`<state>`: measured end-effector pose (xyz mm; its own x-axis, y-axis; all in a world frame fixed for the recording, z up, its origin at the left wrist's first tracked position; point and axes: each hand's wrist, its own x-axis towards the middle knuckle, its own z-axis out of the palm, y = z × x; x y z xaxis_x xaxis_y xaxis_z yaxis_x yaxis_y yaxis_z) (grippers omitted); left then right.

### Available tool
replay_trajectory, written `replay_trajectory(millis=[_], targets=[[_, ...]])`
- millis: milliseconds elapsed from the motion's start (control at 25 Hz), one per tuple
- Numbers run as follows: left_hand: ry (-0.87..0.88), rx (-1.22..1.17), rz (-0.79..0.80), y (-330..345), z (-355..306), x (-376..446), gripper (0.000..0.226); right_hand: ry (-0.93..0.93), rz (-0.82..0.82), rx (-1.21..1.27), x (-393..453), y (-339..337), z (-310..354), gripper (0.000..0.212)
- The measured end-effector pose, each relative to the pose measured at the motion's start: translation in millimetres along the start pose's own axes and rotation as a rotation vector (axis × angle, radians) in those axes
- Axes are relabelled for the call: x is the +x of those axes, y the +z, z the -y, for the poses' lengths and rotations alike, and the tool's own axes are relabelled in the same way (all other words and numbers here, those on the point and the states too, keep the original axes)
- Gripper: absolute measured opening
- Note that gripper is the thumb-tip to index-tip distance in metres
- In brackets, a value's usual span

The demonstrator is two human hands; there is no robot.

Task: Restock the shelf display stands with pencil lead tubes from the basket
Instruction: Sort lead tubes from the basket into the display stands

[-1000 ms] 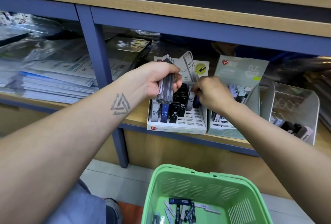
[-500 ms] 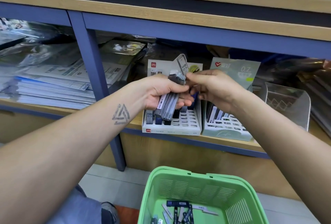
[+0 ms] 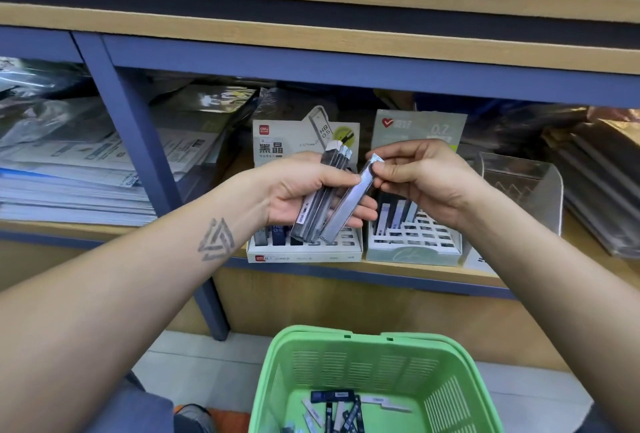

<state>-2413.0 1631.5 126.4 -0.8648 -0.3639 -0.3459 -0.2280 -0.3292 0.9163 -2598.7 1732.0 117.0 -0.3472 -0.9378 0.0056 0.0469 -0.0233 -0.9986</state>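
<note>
**Lead tubes held in front of the white stand**

We held a bunch of lead tubes (image 3: 318,197) in our left hand (image 3: 304,190), its fingers clenched around them, thumb across the front. The bunch sat tilted, tops up and to the right, directly in front of the white stand (image 3: 304,252) on the shelf (image 3: 398,276). Our right hand (image 3: 426,176) was just right of the bunch, its fingers (image 3: 388,166) pinching the top end of a single tube (image 3: 349,204). That tube leaned beside the bunch, its lower end against our left fingers, hanging over the front rows of the white stand.

In the white stand we saw a few tubes standing upright in the left slots, partly hidden behind our left hand; the front slots were bare. Its card back carried a red logo and "HB 0.5". Touching the right side of the white stand stood a pale green stand (image 3: 414,252) marked "0.7", with several tubes upright in its back rows. Farther right of that was a clear plastic bin (image 3: 526,190). To the left of the white stand, past a blue post (image 3: 145,155), lay stacks of paper packs (image 3: 72,190).

Below the white stand, on the floor, sat the green basket (image 3: 374,339), with loose tubes (image 3: 343,412) scattered on its bottom.
</note>
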Motion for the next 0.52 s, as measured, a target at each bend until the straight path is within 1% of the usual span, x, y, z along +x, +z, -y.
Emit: replay_trajectory(millis=[80,160,280,360,520], targets=[[0.03,0.073,-0.054,9,-2,5,0.023,-0.006,-0.024,0.012,-5,-13,3,0.016],[0.089,0.168,-0.174,17,-5,12,0.02,-0.014,-0.049,0.015,-8,-31,8,0.015],[0.141,0.177,-0.296,30,-12,25,0.011,-0.046,-0.118,-0.03,-11,-60,16,0.015],[0.17,0.184,-0.342,37,-16,31,0.004,-0.092,-0.184,-0.171,-12,-76,19,0.014],[0.21,0.23,-0.411,50,-18,50,0.007,-0.163,-0.287,-0.478,-15,-98,14,0.012]])
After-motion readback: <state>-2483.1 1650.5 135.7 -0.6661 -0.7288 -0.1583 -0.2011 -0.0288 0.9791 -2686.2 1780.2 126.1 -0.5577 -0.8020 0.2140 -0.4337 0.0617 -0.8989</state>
